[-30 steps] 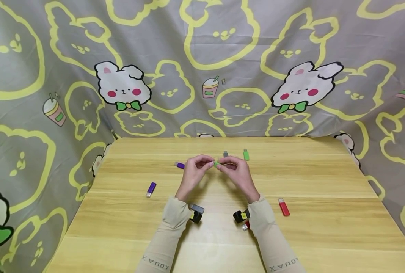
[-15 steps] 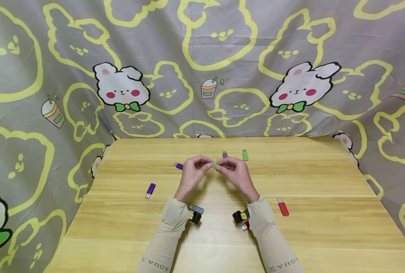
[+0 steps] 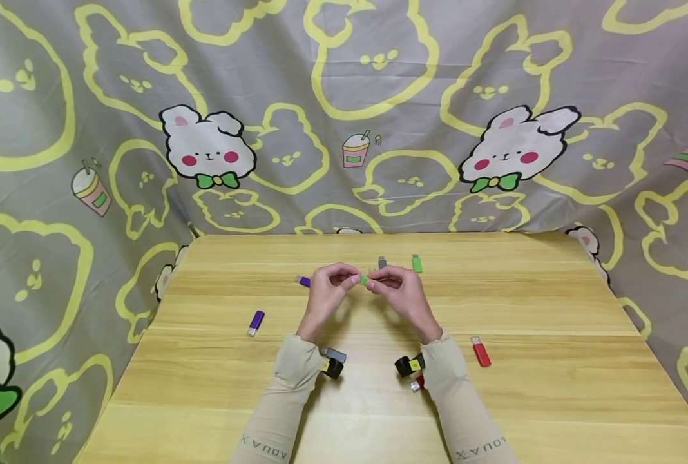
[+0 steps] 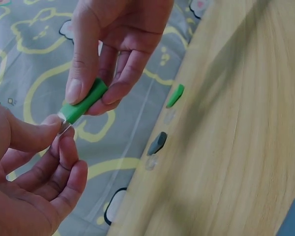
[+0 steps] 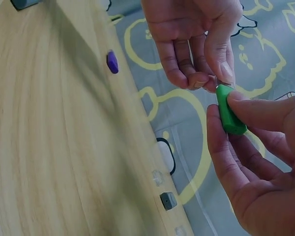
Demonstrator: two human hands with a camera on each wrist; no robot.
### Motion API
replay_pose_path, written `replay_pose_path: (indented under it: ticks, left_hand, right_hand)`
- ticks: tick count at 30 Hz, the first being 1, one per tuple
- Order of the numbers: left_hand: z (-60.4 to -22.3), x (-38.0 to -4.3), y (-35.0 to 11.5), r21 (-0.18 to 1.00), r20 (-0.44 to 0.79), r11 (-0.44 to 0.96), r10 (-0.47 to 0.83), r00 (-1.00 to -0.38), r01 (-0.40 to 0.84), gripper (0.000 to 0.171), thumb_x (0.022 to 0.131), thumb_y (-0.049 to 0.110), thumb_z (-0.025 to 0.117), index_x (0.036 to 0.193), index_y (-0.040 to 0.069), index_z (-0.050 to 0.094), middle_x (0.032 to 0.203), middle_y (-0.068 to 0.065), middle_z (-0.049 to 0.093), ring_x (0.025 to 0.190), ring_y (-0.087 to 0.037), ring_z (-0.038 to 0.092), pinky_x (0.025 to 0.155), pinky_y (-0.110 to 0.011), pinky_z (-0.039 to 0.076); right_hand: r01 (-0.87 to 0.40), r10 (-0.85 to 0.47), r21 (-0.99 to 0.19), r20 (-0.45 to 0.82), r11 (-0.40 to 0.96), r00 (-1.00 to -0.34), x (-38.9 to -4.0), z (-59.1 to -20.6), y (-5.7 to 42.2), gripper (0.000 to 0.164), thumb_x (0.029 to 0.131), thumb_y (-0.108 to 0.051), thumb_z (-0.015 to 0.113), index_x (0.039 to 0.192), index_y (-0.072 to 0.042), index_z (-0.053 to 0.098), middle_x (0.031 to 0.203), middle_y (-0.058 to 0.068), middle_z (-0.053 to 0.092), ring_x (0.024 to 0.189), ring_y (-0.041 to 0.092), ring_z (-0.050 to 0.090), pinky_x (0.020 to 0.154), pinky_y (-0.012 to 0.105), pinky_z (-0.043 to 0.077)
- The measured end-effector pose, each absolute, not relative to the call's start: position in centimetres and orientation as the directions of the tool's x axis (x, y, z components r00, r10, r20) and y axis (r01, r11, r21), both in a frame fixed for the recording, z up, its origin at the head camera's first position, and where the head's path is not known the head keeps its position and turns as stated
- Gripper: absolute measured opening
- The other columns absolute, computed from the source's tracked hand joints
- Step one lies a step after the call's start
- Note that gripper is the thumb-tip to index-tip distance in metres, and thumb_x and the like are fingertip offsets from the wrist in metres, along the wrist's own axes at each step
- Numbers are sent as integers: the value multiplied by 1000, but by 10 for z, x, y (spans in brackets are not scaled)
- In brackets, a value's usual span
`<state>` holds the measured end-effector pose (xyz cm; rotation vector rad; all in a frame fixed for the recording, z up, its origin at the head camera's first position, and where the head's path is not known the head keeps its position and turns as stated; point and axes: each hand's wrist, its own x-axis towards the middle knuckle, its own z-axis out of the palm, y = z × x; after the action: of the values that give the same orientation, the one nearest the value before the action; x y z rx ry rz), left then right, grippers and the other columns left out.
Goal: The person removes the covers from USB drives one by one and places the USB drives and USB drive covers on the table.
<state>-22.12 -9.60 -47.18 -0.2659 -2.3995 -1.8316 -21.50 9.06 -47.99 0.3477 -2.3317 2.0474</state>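
Both hands meet over the far part of the table, holding one green USB stick (image 3: 364,280) between them. My right hand (image 5: 265,142) grips its green body between thumb and fingers. At the stick's other end, my left hand (image 4: 34,167) pinches the slim connector end with thumb and fingertips, which partly hide it. Close behind the hands lie a grey USB stick (image 3: 382,262) and another green USB stick (image 3: 417,263). Small clear pieces (image 4: 151,162) lie beside them near the table's far edge.
Two purple USB sticks (image 3: 256,323) lie to the left, one partly behind the left hand. A red USB stick (image 3: 480,352) lies at right. Another red one (image 3: 417,384) and a grey one (image 3: 335,355) sit by the wrists. A patterned curtain (image 3: 297,64) surrounds the wooden table (image 3: 553,386).
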Motion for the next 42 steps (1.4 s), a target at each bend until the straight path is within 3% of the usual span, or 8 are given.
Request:
replay_pose_path:
  ticks: [8,15,24,32,35,38,42]
  left_hand:
    - [-469,-220,-96,941,197,268,56,-979,204,5,92,4,77,96,3,78,91,-7,75,79,-15,67,74,-26,55]
    - [-466,-220,-94,941,204,261,68,-977,214,7,91,3,77,98,2,78,93,-8,75,80,-17,67,75,-26,56]
    - [-464,-222,-98,948,197,239,73,-978,209,7,92,3,77,98,-1,77,94,-11,75,81,-16,67,75,-24,55]
    - [-456,-222,-121,947,271,180,-2,-963,266,7,90,-5,74,97,-6,75,93,-19,73,76,-19,65,69,-19,53]
    - [-456,-225,-120,954,245,163,64,-967,252,11,92,0,75,102,-7,74,97,-21,73,82,-23,68,73,-20,54]
    - [-458,-229,-119,964,223,136,52,-973,228,14,93,1,75,103,-8,74,100,-23,73,83,-23,67,74,-19,54]
    - [-461,-231,-124,973,213,97,-11,-977,211,12,91,-4,74,102,-10,74,101,-26,72,81,-19,66,72,-18,53]
  right_hand:
    - [-150,-153,-983,133,108,-979,-213,-475,90,14,91,-2,78,103,3,76,105,18,74,90,27,75,80,32,61]
    - [-144,-142,-984,129,101,-981,-211,-470,92,15,91,-3,78,104,4,75,107,18,74,91,29,75,84,44,61]
    - [-188,-146,-972,167,144,-975,-212,-467,91,13,90,-3,79,102,3,76,104,18,74,88,29,75,77,31,61]
    - [-130,-131,-982,113,134,-985,-209,-472,111,11,92,0,75,102,4,74,102,19,74,95,44,72,86,53,58]
    - [-143,-152,-981,122,135,-981,-210,-472,113,18,94,-3,74,110,5,73,106,19,73,95,35,74,87,50,59]
    - [-150,-146,-979,130,141,-981,-212,-473,113,22,96,-3,72,116,5,72,107,19,71,94,28,73,87,43,60]
    - [-149,-113,-978,133,147,-985,-215,-476,113,21,97,-3,71,116,4,74,107,20,72,96,38,71,87,44,59]
